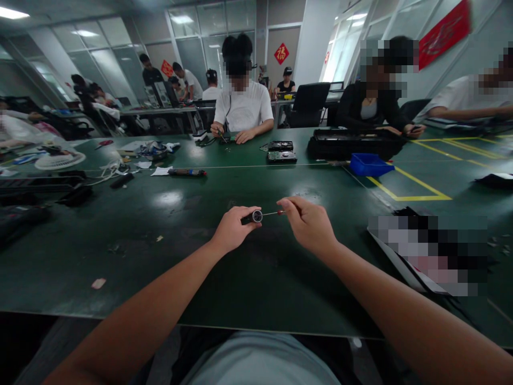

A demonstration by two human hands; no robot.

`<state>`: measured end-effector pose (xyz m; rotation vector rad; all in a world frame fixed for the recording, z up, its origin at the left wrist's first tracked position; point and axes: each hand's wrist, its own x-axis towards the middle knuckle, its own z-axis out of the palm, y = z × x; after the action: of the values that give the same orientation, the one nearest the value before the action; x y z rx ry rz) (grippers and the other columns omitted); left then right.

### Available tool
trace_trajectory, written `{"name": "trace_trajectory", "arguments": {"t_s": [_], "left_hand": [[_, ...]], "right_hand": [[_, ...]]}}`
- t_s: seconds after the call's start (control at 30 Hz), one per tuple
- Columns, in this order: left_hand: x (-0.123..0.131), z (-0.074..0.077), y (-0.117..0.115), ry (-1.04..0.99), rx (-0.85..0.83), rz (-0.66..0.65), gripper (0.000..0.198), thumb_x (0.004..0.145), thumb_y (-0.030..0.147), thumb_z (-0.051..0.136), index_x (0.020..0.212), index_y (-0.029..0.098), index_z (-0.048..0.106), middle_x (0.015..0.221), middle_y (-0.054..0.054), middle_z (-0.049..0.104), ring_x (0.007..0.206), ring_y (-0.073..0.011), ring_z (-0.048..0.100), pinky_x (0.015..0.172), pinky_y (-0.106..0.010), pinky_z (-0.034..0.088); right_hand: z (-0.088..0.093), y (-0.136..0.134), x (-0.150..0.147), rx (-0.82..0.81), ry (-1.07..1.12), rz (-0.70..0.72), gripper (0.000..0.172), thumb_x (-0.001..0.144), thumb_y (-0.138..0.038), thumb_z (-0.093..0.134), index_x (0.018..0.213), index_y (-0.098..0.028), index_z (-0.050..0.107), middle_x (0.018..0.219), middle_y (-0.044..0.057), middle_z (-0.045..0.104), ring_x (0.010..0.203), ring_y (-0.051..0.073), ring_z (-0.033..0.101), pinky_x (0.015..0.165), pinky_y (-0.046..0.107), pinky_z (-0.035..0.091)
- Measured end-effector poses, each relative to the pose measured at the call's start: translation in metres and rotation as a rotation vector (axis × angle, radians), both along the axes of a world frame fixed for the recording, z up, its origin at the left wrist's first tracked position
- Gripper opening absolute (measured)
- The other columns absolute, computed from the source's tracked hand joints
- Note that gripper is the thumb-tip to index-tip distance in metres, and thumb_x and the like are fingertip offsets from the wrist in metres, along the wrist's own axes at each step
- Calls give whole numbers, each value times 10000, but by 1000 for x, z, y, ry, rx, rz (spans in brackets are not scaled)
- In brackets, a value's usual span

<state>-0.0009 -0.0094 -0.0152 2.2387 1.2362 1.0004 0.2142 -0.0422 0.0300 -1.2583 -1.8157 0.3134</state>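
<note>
My left hand [231, 229] is closed around a small black part with a round, silver-rimmed end [257, 216], held above the green table. What that part belongs to I cannot make out, since my fingers cover much of it. Between the thumb and fingers of my right hand [313, 224] is a slim screwdriver [271, 214] with a thin metal shaft and a reddish collar. Its shaft points left, and the tip meets or nearly meets the side of the black part. Most of the screwdriver's handle is hidden in my palm.
The green table [256, 283] spreads before me. A pen-like tool [186, 172] lies front left, near cables and a white fan grille [60, 159]. Ahead are opened electronic units [281, 156], a long black case [355, 145] and a blue bin [369, 164]. Across sits a co-worker [243, 109].
</note>
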Motion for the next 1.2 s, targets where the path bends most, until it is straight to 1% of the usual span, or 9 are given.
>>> {"name": "trace_trajectory", "arguments": {"t_s": [0.13, 0.3, 0.4, 0.53, 0.6, 0.73, 0.97, 1.07, 1.2], "left_hand": [[-1, -1, 1, -2, 14, 0, 398, 841, 273, 747, 1234, 267, 681, 1177, -40, 720, 1093, -238, 626, 994, -425, 452], [0, 0, 1, 9, 20, 13, 401, 834, 273, 756, 1228, 265, 684, 1176, -35, 722, 1093, -236, 629, 990, -421, 454], [0, -1, 1, 19, 13, 2, 403, 826, 256, 763, 1222, 266, 687, 1161, -33, 725, 1087, -234, 631, 988, -416, 458], [0, -1, 1, 13, 21, 4, 407, 834, 261, 756, 1233, 270, 680, 1166, -28, 724, 1087, -230, 627, 991, -416, 453], [0, 0, 1, 12, 16, 16, 405, 838, 263, 752, 1236, 271, 678, 1168, -27, 723, 1085, -231, 628, 986, -419, 453], [1, 1, 1, 18, 11, 27, 412, 825, 256, 763, 1229, 265, 684, 1165, -37, 724, 1080, -239, 630, 981, -427, 458], [-1, 2, 0, 0, 9, 50, 402, 811, 246, 773, 1205, 263, 701, 1175, -48, 724, 1099, -243, 632, 996, -435, 459], [-2, 4, 0, -1, 2, 21, 376, 808, 235, 774, 1177, 270, 712, 1169, -38, 725, 1104, -238, 630, 996, -428, 458], [-1, 8, 2, 7, -7, -11, 365, 823, 241, 760, 1183, 267, 706, 1162, -31, 724, 1099, -233, 627, 984, -412, 462]], "right_hand": [[-2, 0, -1, 13, -38, 7, 302, 977, -314, 435, 1146, -182, 647, 736, 38, 699, 534, 164, 559, 557, 308, 381], [-1, -2, 0, 18, -31, 55, 237, 931, -237, 457, 1076, -176, 633, 755, 35, 674, 602, 165, 571, 587, 296, 391], [1, -3, -1, -19, -10, 63, 246, 974, -307, 429, 1015, -190, 641, 744, 31, 665, 610, 163, 576, 585, 296, 385], [-2, -3, -2, -53, 58, 34, 241, 985, -338, 435, 1102, -201, 594, 731, 22, 660, 605, 167, 583, 585, 303, 392], [-6, -2, -3, -37, 130, 45, 218, 959, -326, 490, 1127, -205, 557, 772, 25, 668, 643, 173, 605, 608, 310, 423], [-12, 4, -3, -79, 324, 95, 163, 929, -360, 553, 985, -210, 587, 841, 45, 686, 747, 186, 656, 692, 340, 501], [-13, 9, -6, -192, 570, 153, 271, 913, -465, 571, 923, -202, 633, 773, 25, 659, 669, 157, 626, 655, 327, 522], [-15, 14, -6, -294, 722, 151, 319, 877, -526, 605, 880, -208, 624, 727, 4, 620, 614, 143, 585, 598, 308, 501], [-20, 23, -5, -538, 982, 214, 343, 795, -542, 684, 788, -210, 597, 637, -26, 544, 546, 129, 511, 509, 278, 449]]}}
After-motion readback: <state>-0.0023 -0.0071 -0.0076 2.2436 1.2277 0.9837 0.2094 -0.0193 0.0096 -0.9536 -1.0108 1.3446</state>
